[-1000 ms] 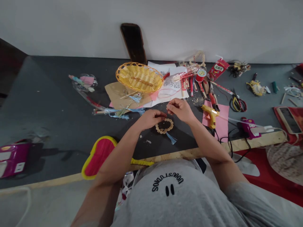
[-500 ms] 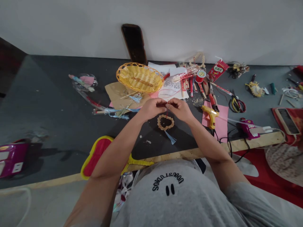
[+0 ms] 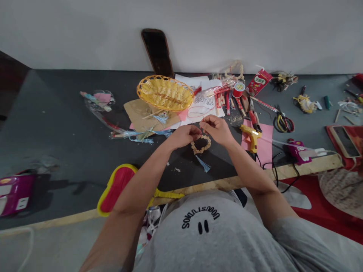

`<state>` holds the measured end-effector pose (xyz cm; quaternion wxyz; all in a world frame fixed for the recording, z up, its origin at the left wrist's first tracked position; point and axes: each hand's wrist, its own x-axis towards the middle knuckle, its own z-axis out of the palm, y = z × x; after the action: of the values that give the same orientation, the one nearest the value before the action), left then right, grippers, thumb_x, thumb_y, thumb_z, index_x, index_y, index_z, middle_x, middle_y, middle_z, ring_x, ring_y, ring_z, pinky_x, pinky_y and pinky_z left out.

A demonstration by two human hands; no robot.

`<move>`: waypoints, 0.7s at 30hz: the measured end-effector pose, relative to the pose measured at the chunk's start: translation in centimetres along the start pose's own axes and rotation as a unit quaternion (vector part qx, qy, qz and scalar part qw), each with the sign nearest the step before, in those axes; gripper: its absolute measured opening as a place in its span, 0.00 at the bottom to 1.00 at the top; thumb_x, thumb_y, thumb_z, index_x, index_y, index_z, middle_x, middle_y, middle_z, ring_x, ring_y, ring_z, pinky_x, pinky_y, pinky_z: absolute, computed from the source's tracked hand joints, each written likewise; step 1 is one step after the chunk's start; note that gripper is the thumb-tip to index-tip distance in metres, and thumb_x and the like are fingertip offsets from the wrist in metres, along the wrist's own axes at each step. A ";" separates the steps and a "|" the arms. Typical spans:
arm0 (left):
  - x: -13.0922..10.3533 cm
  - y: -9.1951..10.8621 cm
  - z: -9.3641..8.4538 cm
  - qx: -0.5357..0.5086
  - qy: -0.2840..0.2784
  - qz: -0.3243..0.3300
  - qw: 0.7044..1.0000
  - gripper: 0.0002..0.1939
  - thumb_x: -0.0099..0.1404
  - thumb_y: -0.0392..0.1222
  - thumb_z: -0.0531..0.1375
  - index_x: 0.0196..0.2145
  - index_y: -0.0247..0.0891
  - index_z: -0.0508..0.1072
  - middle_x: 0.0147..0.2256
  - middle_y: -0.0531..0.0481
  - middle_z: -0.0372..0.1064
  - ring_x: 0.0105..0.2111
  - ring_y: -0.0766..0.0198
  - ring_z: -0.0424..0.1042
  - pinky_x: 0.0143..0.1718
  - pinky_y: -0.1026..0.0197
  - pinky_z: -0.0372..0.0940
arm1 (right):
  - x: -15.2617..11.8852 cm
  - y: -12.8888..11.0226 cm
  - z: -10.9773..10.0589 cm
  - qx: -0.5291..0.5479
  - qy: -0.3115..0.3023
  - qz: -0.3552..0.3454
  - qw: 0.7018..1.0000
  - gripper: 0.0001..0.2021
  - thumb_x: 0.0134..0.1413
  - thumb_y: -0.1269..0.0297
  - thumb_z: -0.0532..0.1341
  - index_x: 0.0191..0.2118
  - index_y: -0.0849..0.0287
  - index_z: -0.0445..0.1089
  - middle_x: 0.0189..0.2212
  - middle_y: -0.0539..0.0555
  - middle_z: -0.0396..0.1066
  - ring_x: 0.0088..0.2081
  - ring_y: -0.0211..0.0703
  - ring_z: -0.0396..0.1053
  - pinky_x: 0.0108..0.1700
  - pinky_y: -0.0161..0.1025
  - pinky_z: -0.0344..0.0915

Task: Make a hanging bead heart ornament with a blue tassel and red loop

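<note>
A heart-shaped tan ring [image 3: 201,151] with a light blue tassel [image 3: 203,164] at its lower tip hangs below my hands. Red thread [image 3: 202,120] runs from the ring's top up between my fingers. My left hand [image 3: 185,136] is closed in a pinch on the thread just at the top of the ring. Slightly higher and to the right, my right hand [image 3: 216,128] pinches the same thread. A loop of the thread lies over the white paper [image 3: 208,109] behind, towards a red spool [image 3: 238,90].
A yellow wicker basket [image 3: 164,94] stands at the back on brown paper [image 3: 132,109]. On the right lie a yellow glue gun [image 3: 252,138] on pink paper [image 3: 266,147], pliers [image 3: 253,117] and scissors [image 3: 283,122]. A phone [image 3: 157,51] leans on the wall.
My left hand has moved slightly down to the top of the ring, and my right hand has drawn apart from it. The ring has risen a little and tilted.
</note>
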<state>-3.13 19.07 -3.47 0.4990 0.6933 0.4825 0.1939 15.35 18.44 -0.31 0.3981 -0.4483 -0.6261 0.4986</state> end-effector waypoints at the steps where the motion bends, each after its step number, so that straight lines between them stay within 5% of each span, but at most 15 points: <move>1: 0.0 0.0 0.1 -0.015 0.002 0.003 1.000 0.15 0.53 0.47 0.62 0.37 0.38 0.77 0.33 0.48 0.76 0.33 0.58 0.73 0.35 0.59 0.65 | 0.1 0.1 -0.1 0.005 -0.002 0.001 1.000 0.11 0.56 0.55 0.62 0.29 0.57 0.66 0.22 0.46 0.66 0.24 0.34 0.61 0.28 0.35 0.58; 11: -0.8 3.5 -0.9 -0.190 0.067 0.050 0.978 0.21 0.51 0.51 0.69 0.39 0.35 0.76 0.35 0.50 0.75 0.37 0.60 0.72 0.42 0.59 0.67 | 0.1 -1.1 -0.2 -0.012 0.023 -0.038 0.999 0.09 0.53 0.57 0.64 0.31 0.57 0.71 0.27 0.48 0.69 0.29 0.36 0.63 0.33 0.36 0.62; 21: 0.6 2.9 -0.7 -0.129 0.123 0.052 0.983 0.16 0.55 0.53 0.66 0.31 0.36 0.75 0.27 0.54 0.71 0.29 0.66 0.66 0.33 0.63 0.61 | 1.3 -0.4 -0.4 0.005 0.020 -0.020 1.000 0.11 0.52 0.55 0.65 0.29 0.57 0.70 0.24 0.47 0.65 0.27 0.35 0.58 0.30 0.35 0.58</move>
<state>-2.03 19.84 -0.77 0.5103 0.6185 0.4742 0.3635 15.24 19.76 0.25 0.4227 -0.4438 -0.6244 0.4842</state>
